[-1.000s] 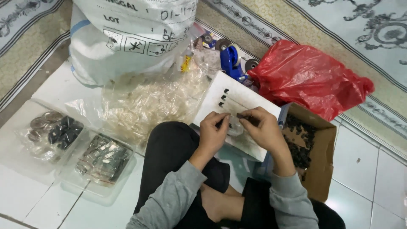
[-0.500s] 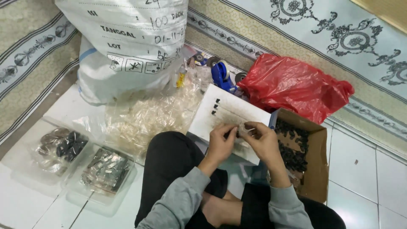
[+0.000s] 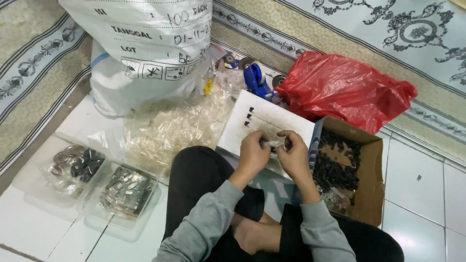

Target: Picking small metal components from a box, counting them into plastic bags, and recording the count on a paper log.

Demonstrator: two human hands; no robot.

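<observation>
I see the left hand (image 3: 253, 153) and the right hand (image 3: 292, 154) meeting above the lap, fingertips turned toward each other. Between them sits a small clear packet (image 3: 273, 144), pinched at one end by the left fingers and at the other by the right. Both grips are narrow and closed on that packet; what it contains is too small to tell.

The hands hover just over a white board (image 3: 264, 123), which lies tilted across the floor in front of the knees. A few small dark pieces rest near its far left corner. Just right of the board, touching its edge, stands an open cardboard box (image 3: 371, 182) holding a heap of small dark parts. Behind the box lies a crumpled red bag (image 3: 344, 90), partly over the box's far rim.

Left of the board is a loose pile of clear packets (image 3: 172, 133) spread on the tile. Behind that pile stands a large white sack (image 3: 141, 48), upright against the carpet edge. Between sack and red bag I note a blue tape dispenser (image 3: 256, 80), lying beside other small items I cannot make out.

At the far left, on the tile, sit two clear trays: the left tray (image 3: 73, 165) holds dark and grey pieces, the near tray (image 3: 125, 194) holds a stack of flat grey ones. Both are well apart from the hands.

The person sits cross-legged in grey sleeves and dark trousers.
</observation>
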